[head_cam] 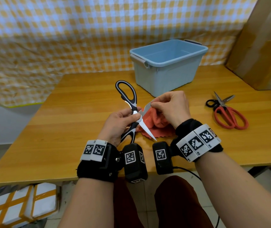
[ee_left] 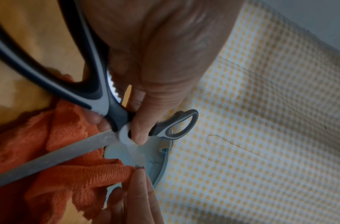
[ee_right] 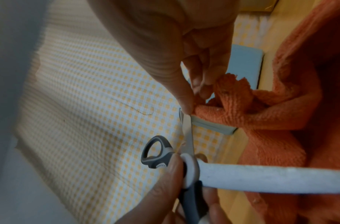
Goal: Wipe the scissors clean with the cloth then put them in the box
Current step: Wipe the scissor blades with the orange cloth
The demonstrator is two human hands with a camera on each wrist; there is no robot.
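Black-and-grey kitchen scissors [head_cam: 128, 97] [ee_left: 100, 97] [ee_right: 186, 145] stand spread wide open above the table. My left hand [head_cam: 123, 122] [ee_left: 140, 128] grips them at the pivot, thumb on the joint. One blade [head_cam: 148, 129] points down toward me. My right hand [head_cam: 171, 106] [ee_right: 186, 97] pinches the orange cloth [head_cam: 154, 120] [ee_left: 69, 166] [ee_right: 280, 121] against the tip of the other blade, which points to the right. The light blue box [head_cam: 169, 66] stands empty just behind the hands.
Red-handled scissors [head_cam: 228, 112] lie open on the wooden table [head_cam: 65, 129] at the right, a smaller black-handled pair beside them. A cardboard sheet [head_cam: 263, 43] leans at the far right. A checked yellow cloth [head_cam: 49, 38] hangs behind the table.
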